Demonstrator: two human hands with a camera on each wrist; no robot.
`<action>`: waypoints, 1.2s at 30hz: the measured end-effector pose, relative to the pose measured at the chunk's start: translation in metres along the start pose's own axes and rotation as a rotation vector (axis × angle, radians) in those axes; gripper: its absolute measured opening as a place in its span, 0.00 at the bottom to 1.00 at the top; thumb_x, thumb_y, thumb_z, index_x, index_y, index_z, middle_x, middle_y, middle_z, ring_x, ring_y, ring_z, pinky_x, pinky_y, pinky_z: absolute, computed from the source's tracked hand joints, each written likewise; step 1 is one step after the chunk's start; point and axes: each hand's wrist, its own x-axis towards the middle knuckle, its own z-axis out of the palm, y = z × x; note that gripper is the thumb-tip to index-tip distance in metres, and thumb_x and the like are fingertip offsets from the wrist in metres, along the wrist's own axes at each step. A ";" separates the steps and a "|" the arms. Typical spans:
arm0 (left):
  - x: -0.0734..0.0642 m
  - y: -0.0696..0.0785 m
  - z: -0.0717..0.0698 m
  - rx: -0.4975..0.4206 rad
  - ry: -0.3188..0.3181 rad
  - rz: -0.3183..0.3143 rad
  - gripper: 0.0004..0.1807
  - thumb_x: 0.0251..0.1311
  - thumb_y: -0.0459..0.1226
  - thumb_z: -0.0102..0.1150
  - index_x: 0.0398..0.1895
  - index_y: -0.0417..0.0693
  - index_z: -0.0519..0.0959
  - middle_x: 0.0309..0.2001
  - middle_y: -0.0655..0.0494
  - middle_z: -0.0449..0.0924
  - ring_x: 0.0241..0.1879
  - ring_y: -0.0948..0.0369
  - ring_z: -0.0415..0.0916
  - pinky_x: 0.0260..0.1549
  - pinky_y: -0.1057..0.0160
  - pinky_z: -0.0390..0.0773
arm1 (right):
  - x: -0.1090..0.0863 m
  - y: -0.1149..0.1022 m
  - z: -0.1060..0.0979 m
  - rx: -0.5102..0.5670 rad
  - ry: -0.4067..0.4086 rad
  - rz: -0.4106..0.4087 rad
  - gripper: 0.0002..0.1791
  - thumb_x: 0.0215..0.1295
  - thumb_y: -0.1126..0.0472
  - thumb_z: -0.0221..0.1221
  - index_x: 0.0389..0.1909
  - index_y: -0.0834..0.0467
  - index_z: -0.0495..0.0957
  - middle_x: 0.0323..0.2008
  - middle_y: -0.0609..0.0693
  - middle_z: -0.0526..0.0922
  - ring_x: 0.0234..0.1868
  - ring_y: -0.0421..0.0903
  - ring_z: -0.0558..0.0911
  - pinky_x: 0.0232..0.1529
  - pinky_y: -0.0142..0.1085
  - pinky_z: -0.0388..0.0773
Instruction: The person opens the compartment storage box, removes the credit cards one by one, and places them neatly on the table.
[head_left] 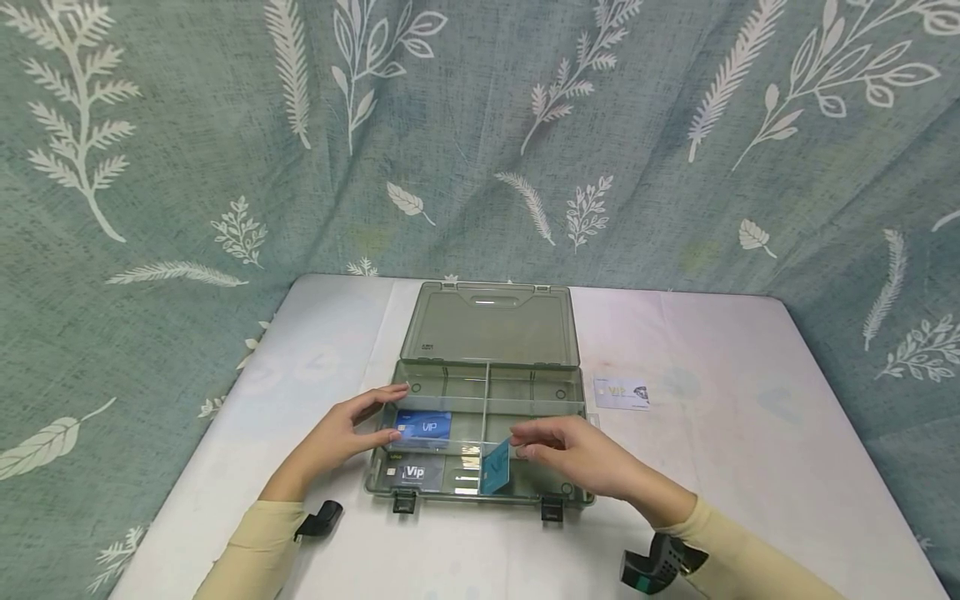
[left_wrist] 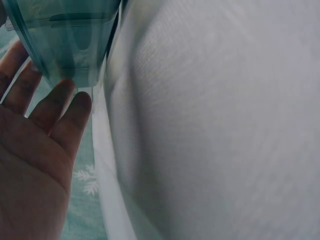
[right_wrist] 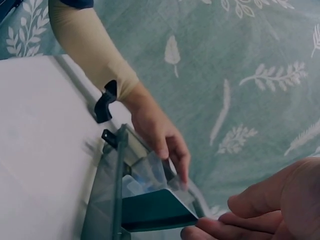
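Observation:
A clear grey-green divided case (head_left: 534,487) lies with its lid (head_left: 491,325) raised at the back. My left hand (head_left: 352,429) rests at its left side, thumb at the wall and fingers near the rim; in the left wrist view the fingers (left_wrist: 60,107) look extended. A teal card (head_left: 495,468) stands tilted in the front right compartment. My right hand (head_left: 573,450) has its fingertips right at the card's upper corner. In the right wrist view the thumb (right_wrist: 255,195) stands apart from the teal card (right_wrist: 157,207).
A blue VIP card (head_left: 423,427) lies in the middle left compartment and a grey Vip card (head_left: 415,472) in the front left one. On the white tabletop (head_left: 720,433), right of the case, is a silvery VIP card (head_left: 621,393). Patterned cloth (head_left: 465,167) hangs behind.

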 end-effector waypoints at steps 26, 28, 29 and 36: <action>0.000 -0.003 0.001 -0.011 0.002 0.001 0.31 0.61 0.41 0.72 0.69 0.51 0.75 0.73 0.57 0.68 0.73 0.50 0.63 0.69 0.76 0.59 | 0.020 0.023 0.024 -0.053 0.055 0.024 0.19 0.74 0.53 0.61 0.55 0.63 0.81 0.39 0.46 0.85 0.38 0.51 0.87 0.38 0.33 0.86; 0.000 -0.003 0.001 -0.010 0.004 0.002 0.31 0.61 0.41 0.72 0.69 0.51 0.75 0.73 0.56 0.68 0.73 0.49 0.63 0.69 0.76 0.59 | 0.021 0.022 0.027 -0.057 0.055 0.033 0.19 0.73 0.52 0.62 0.55 0.63 0.81 0.38 0.45 0.85 0.37 0.49 0.87 0.37 0.33 0.86; 0.000 -0.003 0.001 -0.009 0.004 0.002 0.31 0.61 0.41 0.72 0.69 0.52 0.75 0.73 0.56 0.68 0.73 0.49 0.63 0.69 0.76 0.59 | 0.022 0.022 0.028 -0.061 0.059 0.037 0.19 0.73 0.52 0.63 0.54 0.62 0.82 0.37 0.45 0.85 0.37 0.47 0.87 0.37 0.33 0.86; 0.000 -0.002 0.001 -0.009 0.003 0.004 0.31 0.62 0.41 0.72 0.68 0.51 0.75 0.73 0.56 0.68 0.73 0.50 0.63 0.69 0.75 0.59 | 0.021 0.020 0.029 -0.127 0.093 0.050 0.18 0.69 0.52 0.66 0.52 0.59 0.83 0.37 0.43 0.86 0.35 0.38 0.85 0.36 0.32 0.83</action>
